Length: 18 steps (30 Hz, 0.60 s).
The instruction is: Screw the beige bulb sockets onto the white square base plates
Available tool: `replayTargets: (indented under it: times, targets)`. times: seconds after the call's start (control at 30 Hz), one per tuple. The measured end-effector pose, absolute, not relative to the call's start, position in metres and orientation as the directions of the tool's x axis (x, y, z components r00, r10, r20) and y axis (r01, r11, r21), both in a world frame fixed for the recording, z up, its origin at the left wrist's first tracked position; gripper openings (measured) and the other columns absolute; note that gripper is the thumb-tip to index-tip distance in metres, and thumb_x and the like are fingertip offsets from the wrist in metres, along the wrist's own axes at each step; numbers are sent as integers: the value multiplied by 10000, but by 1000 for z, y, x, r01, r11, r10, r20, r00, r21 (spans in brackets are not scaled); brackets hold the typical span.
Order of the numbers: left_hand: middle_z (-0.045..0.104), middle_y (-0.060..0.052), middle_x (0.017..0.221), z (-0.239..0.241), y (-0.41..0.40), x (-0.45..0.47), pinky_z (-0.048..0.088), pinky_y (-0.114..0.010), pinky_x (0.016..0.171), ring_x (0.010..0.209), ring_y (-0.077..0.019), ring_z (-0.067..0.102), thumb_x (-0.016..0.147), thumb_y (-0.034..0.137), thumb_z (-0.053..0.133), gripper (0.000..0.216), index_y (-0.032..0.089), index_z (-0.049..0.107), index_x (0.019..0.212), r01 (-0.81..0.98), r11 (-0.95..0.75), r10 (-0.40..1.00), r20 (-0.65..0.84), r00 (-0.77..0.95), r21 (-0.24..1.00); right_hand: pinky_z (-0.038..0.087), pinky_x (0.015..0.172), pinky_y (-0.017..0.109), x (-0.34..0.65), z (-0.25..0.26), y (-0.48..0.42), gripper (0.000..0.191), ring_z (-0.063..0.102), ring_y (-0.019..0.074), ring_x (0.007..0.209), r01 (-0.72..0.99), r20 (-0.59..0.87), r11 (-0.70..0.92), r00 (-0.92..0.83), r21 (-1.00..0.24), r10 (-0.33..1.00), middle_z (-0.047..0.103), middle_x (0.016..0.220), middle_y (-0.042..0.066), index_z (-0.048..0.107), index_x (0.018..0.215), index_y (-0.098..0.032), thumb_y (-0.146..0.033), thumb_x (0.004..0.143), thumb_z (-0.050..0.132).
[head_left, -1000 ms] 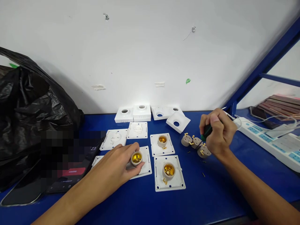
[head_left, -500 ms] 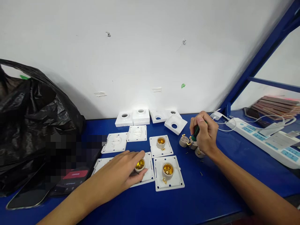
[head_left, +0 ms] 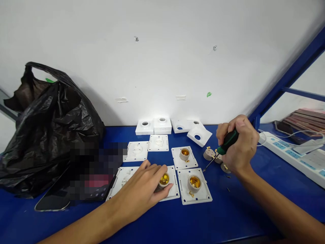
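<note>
My left hand (head_left: 149, 181) is closed round a lamp socket (head_left: 164, 178) with a brass inside, on a white square base plate (head_left: 173, 189). In my right hand (head_left: 240, 145) is a screwdriver (head_left: 226, 143), its green and black handle in my fist and its tip slanting down to the left. The tip is by the corner of another base plate (head_left: 184, 199), which bears a lamp socket (head_left: 194, 183). Behind that is a third plate (head_left: 177, 162) with a socket (head_left: 185, 154). Several loose sockets (head_left: 209, 154) lie beyond the screwdriver, partly hidden by my right hand.
Square white covers (head_left: 162, 126) with round holes stand along the wall. Bare base plates (head_left: 137, 151) lie at the left, near a phone (head_left: 52, 201) and a black plastic bag (head_left: 61, 135). Small screws (head_left: 228, 189) lie at the right, before a power strip (head_left: 291, 154).
The view has shifted left. My right hand has lifted the screwdriver away from the loose sockets, and its shaft now shows plainly. My left hand stays on its lamp socket.
</note>
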<state>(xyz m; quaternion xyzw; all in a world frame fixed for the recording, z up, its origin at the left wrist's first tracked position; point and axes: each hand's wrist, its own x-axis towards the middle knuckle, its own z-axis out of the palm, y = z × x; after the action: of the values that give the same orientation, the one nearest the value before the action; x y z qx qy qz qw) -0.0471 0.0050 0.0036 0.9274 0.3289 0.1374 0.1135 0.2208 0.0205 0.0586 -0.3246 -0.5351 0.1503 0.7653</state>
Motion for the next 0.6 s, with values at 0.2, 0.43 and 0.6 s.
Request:
replayTargets:
  times: [0.2, 0.43, 0.6]
  targets:
    - [558, 20, 743, -2, -1, -57, 395, -340, 780, 778, -232, 481, 961, 396, 772, 324, 224, 504, 904, 555, -743, 653, 221, 724, 374, 257, 405, 320, 158, 79, 7, 293, 363, 137, 359, 6, 691, 723, 297, -691, 658, 433, 444, -59, 493, 744, -260, -270, 1035, 463]
    - [546, 33, 713, 4, -4, -54, 417, -361, 838, 730, -207, 506, 892, 442, 855, 424, 220, 502, 819, 524, -760, 631, 243, 737, 383, 226, 398, 331, 114, 67, -9, 317, 377, 122, 343, -58, 715, 753, 273, -656, 644, 391, 488, -62, 483, 722, -254, -283, 1035, 521]
    - [566, 36, 722, 1, -4, -55, 426, -373, 852, 712, -203, 526, 890, 461, 852, 404, 215, 535, 850, 511, -767, 619, 242, 747, 387, 261, 408, 344, 110, 53, -12, 327, 389, 113, 351, -32, 719, 761, 304, -647, 624, 367, 542, -63, 491, 713, -249, -296, 1032, 545]
